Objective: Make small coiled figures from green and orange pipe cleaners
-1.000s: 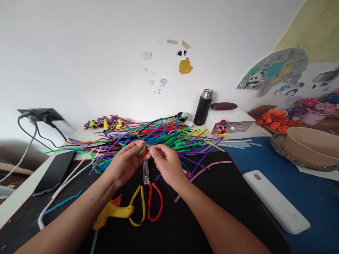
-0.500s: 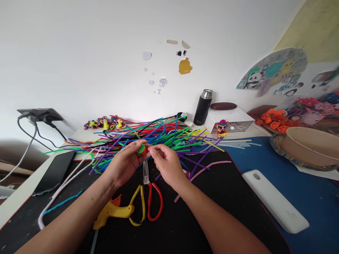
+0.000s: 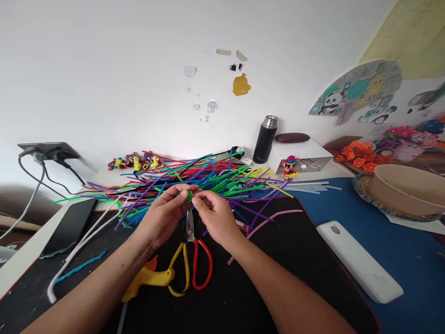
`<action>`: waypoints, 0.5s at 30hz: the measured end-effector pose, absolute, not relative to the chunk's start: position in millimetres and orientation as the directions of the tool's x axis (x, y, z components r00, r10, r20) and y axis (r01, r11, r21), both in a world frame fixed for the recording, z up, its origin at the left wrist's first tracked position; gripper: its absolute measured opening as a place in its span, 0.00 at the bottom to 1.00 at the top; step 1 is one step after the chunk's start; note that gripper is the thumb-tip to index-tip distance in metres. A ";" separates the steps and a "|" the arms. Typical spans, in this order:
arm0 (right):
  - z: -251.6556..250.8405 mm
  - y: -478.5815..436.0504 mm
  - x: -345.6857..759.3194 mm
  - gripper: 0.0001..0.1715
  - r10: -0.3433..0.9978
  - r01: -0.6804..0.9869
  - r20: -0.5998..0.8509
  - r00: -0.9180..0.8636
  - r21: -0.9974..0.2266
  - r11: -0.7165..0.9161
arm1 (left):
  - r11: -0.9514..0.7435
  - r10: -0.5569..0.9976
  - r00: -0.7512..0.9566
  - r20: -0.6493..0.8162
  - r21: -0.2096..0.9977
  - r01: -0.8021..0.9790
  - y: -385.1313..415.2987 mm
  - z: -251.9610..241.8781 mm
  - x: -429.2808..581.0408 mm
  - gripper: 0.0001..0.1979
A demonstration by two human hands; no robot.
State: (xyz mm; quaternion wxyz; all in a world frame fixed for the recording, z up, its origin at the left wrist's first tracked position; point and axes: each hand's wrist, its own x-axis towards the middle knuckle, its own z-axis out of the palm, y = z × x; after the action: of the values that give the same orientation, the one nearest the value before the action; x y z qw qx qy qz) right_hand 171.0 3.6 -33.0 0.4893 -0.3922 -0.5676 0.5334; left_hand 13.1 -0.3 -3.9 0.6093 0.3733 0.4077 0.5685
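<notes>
- The left hand (image 3: 163, 211) grips a small green piece (image 3: 188, 196) narrowly, thumb on one side and fingers on the other
- The right hand (image 3: 217, 215) has its thumb and fingertips drawn close together at the edge of that piece; whether it pinches the piece or something thin beside it, I cannot tell
- The green piece sits between the two hands, raised over the mat (image 3: 222, 306), in front of the heap of coloured fuzzy stems (image 3: 208, 178) and just beyond the scissors (image 3: 190, 234)
- The scissors lie on the mat below the hands, one handle yellow and one red; there is a mark near the pivot, too small to read
- A yellow glue gun (image 3: 151, 277) with an orange trigger lies near the yellow handle, partly hidden by the left forearm
- The white power bank (image 3: 359, 260) on the blue surface to the right carries a faint grey logo near its lower end, not legible
- The black bottle (image 3: 265, 141) stands by the wall with a silver cap; any lettering on it is too small to make out
- A yellow sticker (image 3: 241, 86) on the wall bears a tiny pale line, unreadable
- A red and white label (image 3: 242, 226) shows just beside the right wrist, its print blurred
</notes>
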 end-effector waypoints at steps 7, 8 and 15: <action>-33.3 5.5 171.2 0.14 0.974 -0.079 0.109 -0.201 -0.992 0.094 | 0.030 0.999 0.021 -0.026 0.962 -0.270 -5.8 -3.6 17.7 0.20; -33.5 6.0 171.5 0.14 0.974 -0.077 0.104 -0.199 -0.993 0.090 | 0.029 0.999 0.030 -0.023 0.968 -0.249 -6.4 -3.0 18.0 0.20; -38.3 11.7 173.7 0.15 0.978 -0.104 0.086 -0.192 -0.992 0.067 | 0.135 0.979 0.183 -0.088 0.955 -0.263 -9.4 -1.5 16.6 0.21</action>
State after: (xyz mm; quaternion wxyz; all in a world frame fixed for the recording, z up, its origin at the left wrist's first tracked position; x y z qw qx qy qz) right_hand 173.7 11.7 -38.3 0.4910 -0.4039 -0.5406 0.5510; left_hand 16.6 -9.4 -1.5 0.6325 0.4374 0.4093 0.4910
